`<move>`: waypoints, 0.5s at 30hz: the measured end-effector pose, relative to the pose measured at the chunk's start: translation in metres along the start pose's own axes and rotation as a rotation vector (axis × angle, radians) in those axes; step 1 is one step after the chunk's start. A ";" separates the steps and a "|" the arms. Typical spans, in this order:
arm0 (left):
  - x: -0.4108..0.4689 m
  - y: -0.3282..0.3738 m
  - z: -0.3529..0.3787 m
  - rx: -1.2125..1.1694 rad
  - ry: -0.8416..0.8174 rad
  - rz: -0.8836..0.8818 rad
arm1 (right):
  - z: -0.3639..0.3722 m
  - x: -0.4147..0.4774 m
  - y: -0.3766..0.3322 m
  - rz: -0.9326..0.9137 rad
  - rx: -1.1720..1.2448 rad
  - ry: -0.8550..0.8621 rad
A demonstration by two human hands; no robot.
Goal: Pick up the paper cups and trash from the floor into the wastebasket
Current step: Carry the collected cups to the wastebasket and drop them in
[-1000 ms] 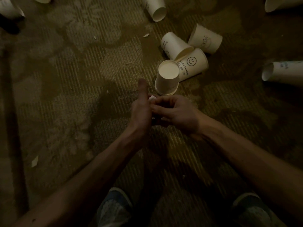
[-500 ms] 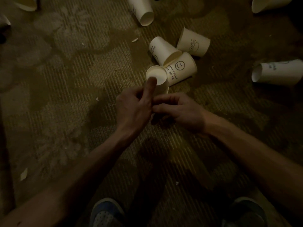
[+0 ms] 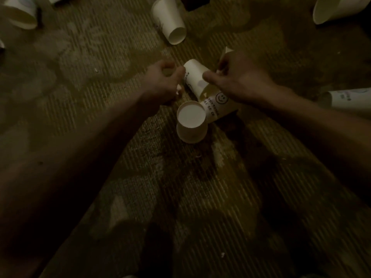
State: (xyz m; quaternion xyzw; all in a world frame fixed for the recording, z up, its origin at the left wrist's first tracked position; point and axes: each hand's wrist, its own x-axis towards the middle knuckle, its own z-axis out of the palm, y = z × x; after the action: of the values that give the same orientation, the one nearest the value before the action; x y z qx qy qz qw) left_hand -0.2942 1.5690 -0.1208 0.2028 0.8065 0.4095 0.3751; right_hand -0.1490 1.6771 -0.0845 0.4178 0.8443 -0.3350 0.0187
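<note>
Pinching white scraps (image 3: 179, 91) in curled left hand (image 3: 162, 81); gripping tipped paper cup (image 3: 194, 77) with right hand (image 3: 239, 79), thumb across wall, touching smiley cup (image 3: 218, 105).

Floor (image 3: 100, 117): olive-brown carpet with fine ribbed stripes, paler grey leafy blotches and darker patches.
Upturned cup (image 3: 191, 130): plain cream wall, with a whiter base disc.
Smiley cup (image 3: 218, 109): cream, with a black smiling face and black block lettering.
Middle cup (image 3: 195, 77): cream, with dark print along one side, too blurred to read.
Top cup (image 3: 170, 19): cream, with a faint dark mark on its wall.
Right-edge cup (image 3: 349, 98): white, with small bluish and dark marks.
Corner cup (image 3: 337, 9): plain cream.
Held scrap (image 3: 179, 90): white.
Floor crumb (image 3: 222, 254): white speck.
</note>
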 end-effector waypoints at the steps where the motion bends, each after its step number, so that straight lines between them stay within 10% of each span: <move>1: 0.006 -0.004 0.004 -0.003 -0.006 -0.008 | 0.004 0.004 0.001 0.010 -0.032 -0.001; 15: 0.017 0.026 -0.006 -0.230 -0.150 0.162 | 0.009 -0.008 -0.001 -0.014 0.215 0.153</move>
State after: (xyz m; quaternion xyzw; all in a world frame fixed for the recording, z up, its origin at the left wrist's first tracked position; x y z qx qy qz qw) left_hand -0.3089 1.5921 -0.1050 0.2531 0.7048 0.5120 0.4208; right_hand -0.1466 1.6658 -0.0889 0.4357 0.8055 -0.3906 -0.0932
